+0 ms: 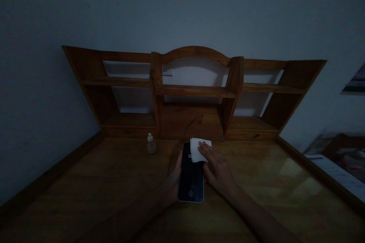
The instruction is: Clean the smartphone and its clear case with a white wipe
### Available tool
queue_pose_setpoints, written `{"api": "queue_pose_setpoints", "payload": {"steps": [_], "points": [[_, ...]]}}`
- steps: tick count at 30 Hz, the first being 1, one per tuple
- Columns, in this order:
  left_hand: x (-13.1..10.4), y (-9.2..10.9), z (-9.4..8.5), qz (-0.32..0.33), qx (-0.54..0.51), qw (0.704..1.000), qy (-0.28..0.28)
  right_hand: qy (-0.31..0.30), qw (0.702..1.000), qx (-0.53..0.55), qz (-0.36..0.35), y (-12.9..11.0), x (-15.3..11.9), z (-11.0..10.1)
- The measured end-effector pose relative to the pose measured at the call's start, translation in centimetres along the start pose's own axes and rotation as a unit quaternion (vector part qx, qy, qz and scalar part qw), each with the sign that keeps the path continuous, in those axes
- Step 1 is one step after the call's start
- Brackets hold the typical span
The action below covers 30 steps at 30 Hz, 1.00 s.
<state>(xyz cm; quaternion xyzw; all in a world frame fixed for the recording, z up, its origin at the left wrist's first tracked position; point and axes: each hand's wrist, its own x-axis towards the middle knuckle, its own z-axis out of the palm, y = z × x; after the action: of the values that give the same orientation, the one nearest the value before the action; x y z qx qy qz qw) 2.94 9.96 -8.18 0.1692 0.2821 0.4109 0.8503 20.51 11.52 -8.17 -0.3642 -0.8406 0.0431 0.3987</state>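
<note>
From where I stand the room is dim, and the phone (191, 182) is at the near middle of the table (122, 174), its top end pointing toward the wooden shelf unit (196, 91). Its screen faces up, dark apart from pale digits near the top, partly covered by a folded white cloth (196, 151). I can't tell whether the phone touches the table or is held just above it.

The left hand (172, 183) holds the phone from its left side, the thumb lying along that edge; the other fingers are hidden, so I can't make out how they sit underneath. The right hand (219, 169) comes in from the right, its fingers bent close together and pressing on the cloth, which lies over the upper right part of the screen and reaches past the phone's edge. The right thumb is lower, by the phone's right edge, and from here I can't tell whether it pinches anything.

A small bottle (151, 146) with a pale dropper-like top stands upright on the table, left of the phone and apart from it, near the shelf unit's base. The shelf unit spans the far side, with an arched top in the middle. Through its open back a socket panel (167, 71) shows on the wall (182, 11).
</note>
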Motion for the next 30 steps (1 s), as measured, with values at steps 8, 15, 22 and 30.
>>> {"api": "queue_pose_setpoints", "payload": {"steps": [8,15,22,30], "points": [[0.3,-0.3,-0.6,0.004,-0.018,0.999,-0.029,-0.011,0.999,-0.011,0.029,0.5,-0.2,0.3],[-0.3,-0.3,0.3,0.008,0.005,1.000,-0.008,-0.005,0.999,-0.002,0.033,0.3,0.0,0.2],[0.3,-0.5,-0.8,0.003,0.014,1.000,-0.013,-0.006,0.999,0.019,0.051,0.4,-0.1,0.4],[0.1,-0.7,-0.7,0.012,0.035,0.999,-0.022,-0.003,0.998,0.042,0.055,0.3,-0.2,0.3]]}}
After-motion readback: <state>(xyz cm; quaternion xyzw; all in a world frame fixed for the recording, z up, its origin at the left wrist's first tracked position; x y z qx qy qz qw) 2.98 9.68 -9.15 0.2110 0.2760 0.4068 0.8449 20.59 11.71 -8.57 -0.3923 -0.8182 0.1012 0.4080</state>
